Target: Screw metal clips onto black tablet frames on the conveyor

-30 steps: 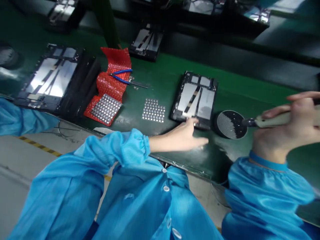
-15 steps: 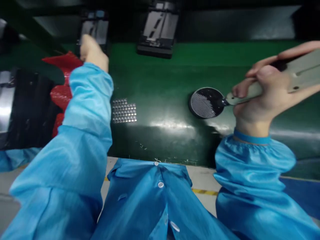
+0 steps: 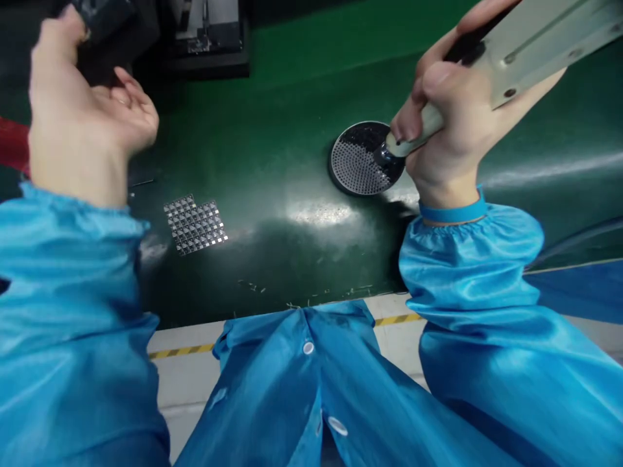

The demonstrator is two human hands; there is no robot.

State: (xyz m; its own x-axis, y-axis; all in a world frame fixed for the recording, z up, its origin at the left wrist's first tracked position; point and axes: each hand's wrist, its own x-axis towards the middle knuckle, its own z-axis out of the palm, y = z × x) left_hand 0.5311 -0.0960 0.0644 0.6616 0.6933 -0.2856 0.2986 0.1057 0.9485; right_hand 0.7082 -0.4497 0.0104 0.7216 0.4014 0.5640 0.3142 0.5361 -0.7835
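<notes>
At the upper left, my left hand [image 3: 87,123] grips a dark block-shaped device [image 3: 104,16], its thumb at the device's edge and its other fingers curled below. Part of that device lies outside the view. My right hand [image 3: 452,110] is wrapped round a pale grey electric screwdriver [image 3: 540,52], held slanting with its nose down to the left. The screwdriver's dark nose is over a round black dish [image 3: 333,170] with a dotted grid of small holes or screws. Whether the tip touches the dish, I cannot tell.
A black fixture [image 3: 209,65] with a light metal top stands at the back. Rows of small metallic pieces [image 3: 195,224] lie on the green mat [image 3: 272,259]. Something red [image 3: 13,146] shows at the left edge. A thin dark stick [image 3: 143,183] lies near my left wrist.
My left hand has come away from the fixture at the back left and now holds a dark device. The view has shifted and turned; my right hand still holds the screwdriver by the dish.
</notes>
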